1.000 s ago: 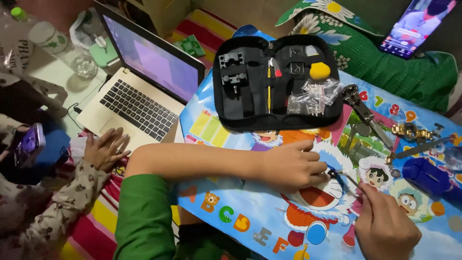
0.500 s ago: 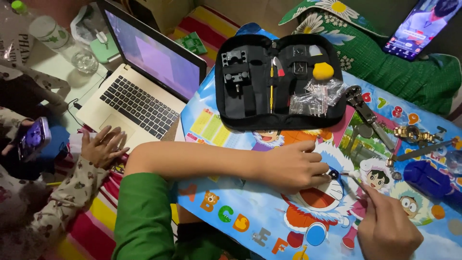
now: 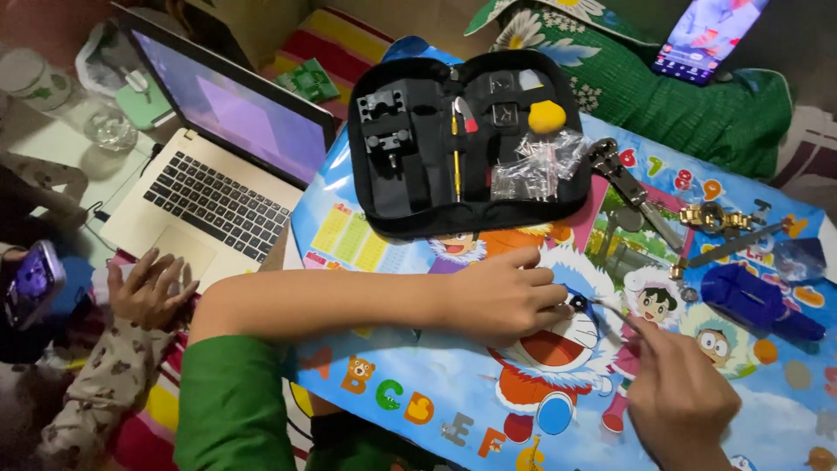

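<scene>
View from above a low table (image 3: 418, 375) covered with a bright cartoon-print sheet. The left hand (image 3: 506, 296) lies across the table from the left, fingers curled and closed round a small dark round part (image 3: 577, 303), pinned between the fingertips and the sheet; what the part is cannot be told at this size. The right hand (image 3: 680, 397) comes in from the lower right, fingers closed in a pinch on a thin metal tool (image 3: 621, 316). The tool's long axis runs from lower right to upper left, and its tip lies just beside the small part, at the left fingertips; whether tip and part touch cannot be told. The part therefore lies up and to the left of the right fingers, and directly under the left ones, so the left hand is the nearer.

Beyond the hands, an open black tool case (image 3: 466, 139) lies flat, holding small tools and clear bags. To the right lie pliers (image 3: 623, 179), a gold watch (image 3: 713, 216) and a blue holder (image 3: 757, 301). An open laptop (image 3: 214, 174) stands at the left, beside another person's hand (image 3: 148, 288). A phone (image 3: 702, 39) rests on green cloth at the upper right.
</scene>
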